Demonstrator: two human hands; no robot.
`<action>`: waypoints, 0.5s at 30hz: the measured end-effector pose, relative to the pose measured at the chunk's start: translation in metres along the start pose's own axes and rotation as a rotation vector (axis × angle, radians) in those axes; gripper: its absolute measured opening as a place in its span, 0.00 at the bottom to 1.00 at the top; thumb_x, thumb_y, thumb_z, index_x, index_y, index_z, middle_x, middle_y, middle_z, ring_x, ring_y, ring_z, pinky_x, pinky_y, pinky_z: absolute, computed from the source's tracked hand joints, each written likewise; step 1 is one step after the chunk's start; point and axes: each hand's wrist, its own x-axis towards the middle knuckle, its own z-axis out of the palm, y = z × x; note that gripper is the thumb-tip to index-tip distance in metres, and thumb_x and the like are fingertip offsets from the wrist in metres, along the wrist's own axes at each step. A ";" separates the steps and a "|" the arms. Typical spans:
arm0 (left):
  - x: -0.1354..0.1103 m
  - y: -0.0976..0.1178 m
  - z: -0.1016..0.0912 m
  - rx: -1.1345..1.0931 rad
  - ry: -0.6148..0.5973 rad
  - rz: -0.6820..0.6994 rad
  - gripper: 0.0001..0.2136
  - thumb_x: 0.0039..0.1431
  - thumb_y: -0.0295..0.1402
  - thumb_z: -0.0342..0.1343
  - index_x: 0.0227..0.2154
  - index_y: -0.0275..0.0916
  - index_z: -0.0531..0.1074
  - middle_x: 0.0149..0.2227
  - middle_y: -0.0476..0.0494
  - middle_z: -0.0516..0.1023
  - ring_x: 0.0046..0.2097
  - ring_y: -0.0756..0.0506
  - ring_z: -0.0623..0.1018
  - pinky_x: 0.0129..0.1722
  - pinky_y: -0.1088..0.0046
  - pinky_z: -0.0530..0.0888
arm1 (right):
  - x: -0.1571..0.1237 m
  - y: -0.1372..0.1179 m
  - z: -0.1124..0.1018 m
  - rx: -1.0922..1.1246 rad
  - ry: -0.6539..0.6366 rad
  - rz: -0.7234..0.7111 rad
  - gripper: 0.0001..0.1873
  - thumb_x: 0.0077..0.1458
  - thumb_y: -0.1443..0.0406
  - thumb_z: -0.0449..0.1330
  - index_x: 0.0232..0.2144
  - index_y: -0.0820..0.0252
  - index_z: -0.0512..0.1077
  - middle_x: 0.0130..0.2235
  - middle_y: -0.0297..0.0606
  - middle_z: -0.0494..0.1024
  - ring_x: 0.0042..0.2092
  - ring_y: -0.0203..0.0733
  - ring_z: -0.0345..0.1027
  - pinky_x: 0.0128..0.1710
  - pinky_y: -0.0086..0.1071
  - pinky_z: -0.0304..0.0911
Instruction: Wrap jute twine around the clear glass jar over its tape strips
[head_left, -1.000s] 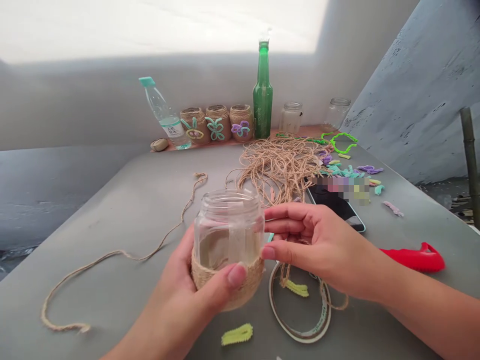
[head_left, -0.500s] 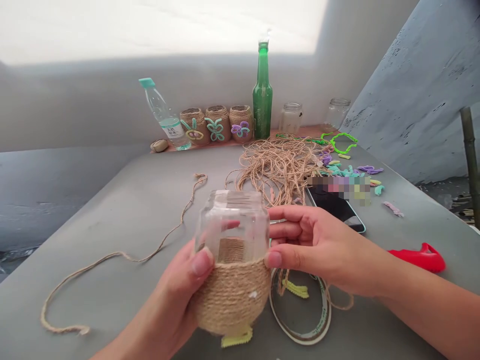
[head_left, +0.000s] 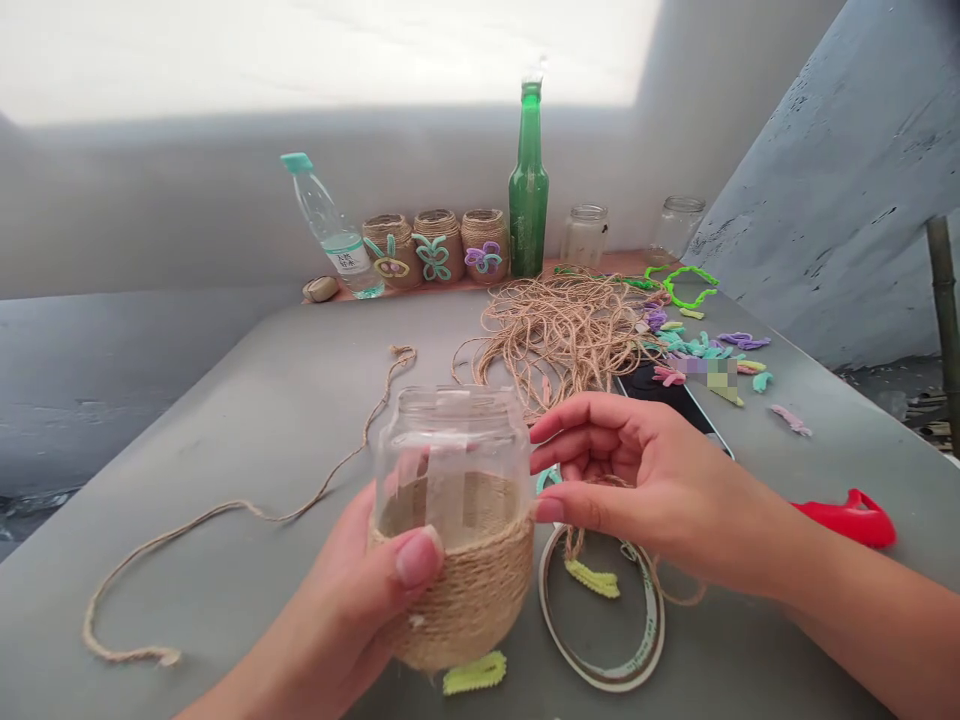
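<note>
My left hand (head_left: 349,595) is shut around a glass jar (head_left: 452,462), with its thumb pressed on the jute twine wrap (head_left: 469,610) covering the jar's lower half. The upper glass is bare and the mouth is open. My right hand (head_left: 637,480) is beside the jar, its thumb tip at the jar's side and its fingers spread and off the glass. A strand of twine (head_left: 574,540) runs beneath that hand, and a yellow-green pipe cleaner piece (head_left: 592,578) hangs near it.
A loose twine heap (head_left: 562,335) and long strand (head_left: 225,515) lie on the grey table (head_left: 187,430). Nearby are a tape ring (head_left: 600,640), phone (head_left: 667,400), red plastic tool (head_left: 847,520), and pipe cleaner shapes (head_left: 712,348). Twine-wrapped jars (head_left: 435,245) and bottles stand behind.
The jar has turned and tilted in my hands, showing more of its mouth. My left thumb has shifted down onto the wrap, and my right fingers have lifted away from the glass.
</note>
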 end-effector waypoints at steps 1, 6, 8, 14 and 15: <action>0.000 0.001 0.000 -0.018 -0.013 -0.005 0.22 0.48 0.50 0.73 0.44 0.46 0.81 0.27 0.46 0.86 0.35 0.37 0.86 0.33 0.65 0.78 | 0.001 -0.001 -0.001 0.006 -0.010 0.009 0.25 0.47 0.66 0.79 0.46 0.55 0.77 0.45 0.37 0.83 0.39 0.37 0.74 0.39 0.30 0.73; -0.002 0.001 -0.001 -0.079 -0.058 -0.049 0.20 0.47 0.50 0.73 0.42 0.49 0.83 0.27 0.47 0.87 0.33 0.36 0.86 0.33 0.64 0.78 | 0.006 0.007 -0.003 0.169 -0.178 0.058 0.25 0.49 0.68 0.78 0.48 0.54 0.76 0.52 0.37 0.82 0.48 0.39 0.76 0.49 0.32 0.73; -0.003 0.000 -0.002 -0.101 -0.051 -0.062 0.20 0.49 0.50 0.72 0.43 0.49 0.83 0.29 0.47 0.88 0.35 0.36 0.86 0.36 0.63 0.79 | 0.007 0.010 -0.003 0.211 -0.206 0.069 0.25 0.50 0.67 0.77 0.48 0.53 0.76 0.53 0.37 0.82 0.50 0.40 0.77 0.50 0.33 0.73; -0.003 -0.002 -0.010 -0.173 0.028 -0.126 0.20 0.52 0.51 0.70 0.44 0.48 0.85 0.42 0.43 0.90 0.42 0.37 0.86 0.39 0.66 0.80 | 0.005 0.008 -0.006 0.051 -0.122 -0.036 0.09 0.55 0.63 0.75 0.35 0.57 0.78 0.41 0.38 0.83 0.55 0.44 0.75 0.45 0.30 0.71; -0.003 -0.001 -0.011 -0.180 0.053 -0.137 0.19 0.52 0.51 0.69 0.44 0.48 0.85 0.42 0.43 0.90 0.42 0.37 0.86 0.39 0.66 0.80 | 0.004 0.006 -0.006 0.028 -0.132 -0.053 0.08 0.57 0.62 0.74 0.33 0.57 0.78 0.39 0.39 0.83 0.59 0.45 0.72 0.47 0.30 0.70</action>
